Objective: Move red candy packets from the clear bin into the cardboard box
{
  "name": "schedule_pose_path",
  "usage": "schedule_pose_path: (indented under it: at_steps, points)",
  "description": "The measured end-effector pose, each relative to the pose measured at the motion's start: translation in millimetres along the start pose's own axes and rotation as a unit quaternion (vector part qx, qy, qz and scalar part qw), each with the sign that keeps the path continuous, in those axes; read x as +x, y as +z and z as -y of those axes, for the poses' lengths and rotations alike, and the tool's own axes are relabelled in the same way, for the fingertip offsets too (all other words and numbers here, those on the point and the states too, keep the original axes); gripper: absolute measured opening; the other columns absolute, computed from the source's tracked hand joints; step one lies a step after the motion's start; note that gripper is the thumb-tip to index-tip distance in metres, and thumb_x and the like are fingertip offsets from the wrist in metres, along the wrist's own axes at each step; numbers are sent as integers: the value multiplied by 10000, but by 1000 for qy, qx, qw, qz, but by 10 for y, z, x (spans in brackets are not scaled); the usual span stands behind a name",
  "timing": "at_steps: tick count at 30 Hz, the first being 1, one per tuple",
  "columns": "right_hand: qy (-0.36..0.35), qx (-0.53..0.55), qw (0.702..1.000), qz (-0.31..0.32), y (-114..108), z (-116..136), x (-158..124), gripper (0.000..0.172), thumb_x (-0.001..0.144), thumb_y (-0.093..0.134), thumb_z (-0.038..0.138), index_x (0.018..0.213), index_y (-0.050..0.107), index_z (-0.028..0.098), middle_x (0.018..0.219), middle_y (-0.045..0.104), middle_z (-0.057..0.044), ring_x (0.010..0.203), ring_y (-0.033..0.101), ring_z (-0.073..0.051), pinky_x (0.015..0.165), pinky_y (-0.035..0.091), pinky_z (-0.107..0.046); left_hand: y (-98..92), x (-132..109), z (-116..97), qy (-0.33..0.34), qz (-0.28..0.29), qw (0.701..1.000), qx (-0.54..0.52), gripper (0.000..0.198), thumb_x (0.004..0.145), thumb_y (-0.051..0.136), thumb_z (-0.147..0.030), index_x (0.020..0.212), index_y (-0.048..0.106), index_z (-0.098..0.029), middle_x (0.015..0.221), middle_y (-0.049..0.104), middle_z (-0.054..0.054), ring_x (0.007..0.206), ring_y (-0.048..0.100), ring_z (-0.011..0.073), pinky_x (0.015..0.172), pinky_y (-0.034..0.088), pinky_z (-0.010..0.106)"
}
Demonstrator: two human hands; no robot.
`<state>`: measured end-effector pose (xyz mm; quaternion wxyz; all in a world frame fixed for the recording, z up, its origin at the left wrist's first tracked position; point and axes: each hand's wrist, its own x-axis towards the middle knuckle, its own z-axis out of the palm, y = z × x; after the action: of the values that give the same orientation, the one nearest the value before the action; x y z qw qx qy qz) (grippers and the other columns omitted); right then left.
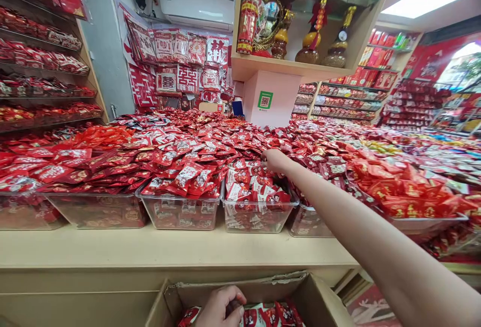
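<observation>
Left end of counter (93,249): dark red packs (112,169) heaped in a clear tub (97,211) near the front edge. Next right, another tub (180,211), also piled with red packs. Below the counter's front edge, carton (323,299); left hand (221,309) over its left half, fingers curled toward thumb, can't tell if gripping. Carton packs (268,314), red-and-white, lie just right of left hand, inside the carton. Middle tub (259,222) above, near counter's front edge: similar tub packs (240,192) inside, in front of right hand (274,161). Right hand at tub's back right corner, fingers bent, grip can't tell. Farther right, orange-red packs (417,189) heaped.
</observation>
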<state>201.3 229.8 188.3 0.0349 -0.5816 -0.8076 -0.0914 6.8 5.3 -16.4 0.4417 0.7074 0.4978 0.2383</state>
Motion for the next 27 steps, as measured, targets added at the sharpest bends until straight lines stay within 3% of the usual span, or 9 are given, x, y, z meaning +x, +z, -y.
schedule_pose_path:
  at_steps: [6, 9, 15, 18, 22, 27]
  points:
    - [-9, -32, 998, 60, -77, -50, -182, 200, 633, 616, 225, 824, 643, 172, 791, 650, -75, 719, 590, -203, 616, 420, -253, 29, 4, 31, 10, 26, 999, 28, 209, 649, 436, -130, 738, 617, -186, 643, 605, -5, 605, 512, 145, 574, 378, 209]
    - [-11, -50, 996, 75, -56, -32, -264, 287, 563, 663, 212, 843, 636, 155, 844, 643, -103, 755, 583, -240, 596, 425, -272, 22, -1, 50, 13, 29, 998, 50, 214, 645, 455, -132, 751, 629, -202, 684, 627, 0, 638, 526, 158, 594, 385, 217]
    - [-21, -66, 992, 105, -144, -96, -347, 279, 579, 648, 188, 850, 632, 125, 848, 640, -109, 690, 580, -199, 564, 422, -237, 30, -16, 127, 28, 54, 994, 95, 212, 664, 467, -147, 777, 633, -213, 710, 642, 6, 649, 526, 160, 595, 381, 216]
    - [-39, -75, 991, 106, -171, -102, -373, 300, 578, 657, 225, 860, 633, 127, 873, 629, -112, 772, 558, -226, 634, 426, -267, 56, -10, 196, 27, 64, 991, 115, 208, 669, 470, -162, 796, 625, -219, 732, 634, -3, 668, 521, 151, 603, 378, 207]
    - [-67, -85, 990, 86, -138, -38, -439, 204, 599, 641, 263, 774, 663, 160, 953, 595, -120, 975, 438, -296, 763, 383, -354, 93, 11, 287, 22, 73, 988, 137, 208, 667, 475, -169, 812, 614, -223, 767, 631, -9, 701, 528, 143, 634, 382, 202]
    - [-75, -71, 991, 83, -89, 1, -450, 201, 643, 596, 260, 834, 653, 288, 1039, 567, -50, 991, 410, -288, 754, 377, -396, 99, 22, 312, 23, 82, 985, 149, 193, 676, 477, -186, 811, 613, -212, 787, 638, 7, 717, 536, 151, 647, 387, 214]
